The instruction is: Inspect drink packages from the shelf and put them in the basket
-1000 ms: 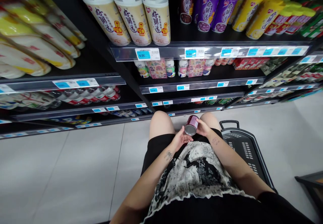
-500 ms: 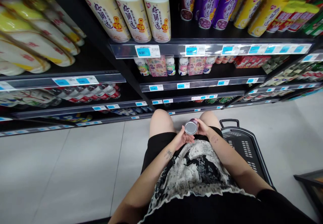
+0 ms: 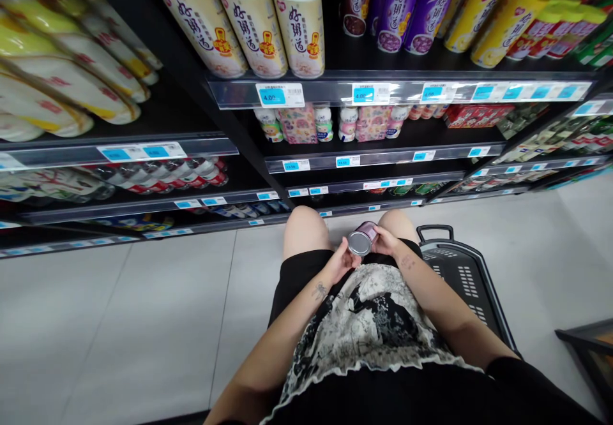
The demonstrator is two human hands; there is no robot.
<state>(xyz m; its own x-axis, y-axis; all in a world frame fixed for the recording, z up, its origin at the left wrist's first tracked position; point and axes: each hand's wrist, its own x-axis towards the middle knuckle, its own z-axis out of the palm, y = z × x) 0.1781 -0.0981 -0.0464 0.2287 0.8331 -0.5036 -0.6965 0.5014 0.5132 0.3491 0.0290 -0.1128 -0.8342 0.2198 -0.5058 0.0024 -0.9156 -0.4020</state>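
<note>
Between my two hands, just above my lap, is a dark reddish-purple can (image 3: 366, 230) lying tilted, its silver round end (image 3: 359, 243) turned toward me. My left hand (image 3: 343, 261) holds it by the silver end, thumb at the rim and fingers beneath. At the other end, my right hand (image 3: 384, 241) grips the can's side; some of its fingers are hidden behind the can. The print on the can is too small to read.
Shelves ahead hold cream cans (image 3: 299, 29), purple cans (image 3: 398, 10) and yellow cans (image 3: 507, 23) above a price-tag rail (image 3: 330, 93). Small bottle packs (image 3: 297, 125) sit lower. A black shopping basket (image 3: 467, 272) stands on the floor by my right side. Bottles (image 3: 71, 80) fill the left shelf.
The can has turned in my hands, so more of its reddish-purple side shows beyond the silver end. My left fingers have curled in closer under it.
</note>
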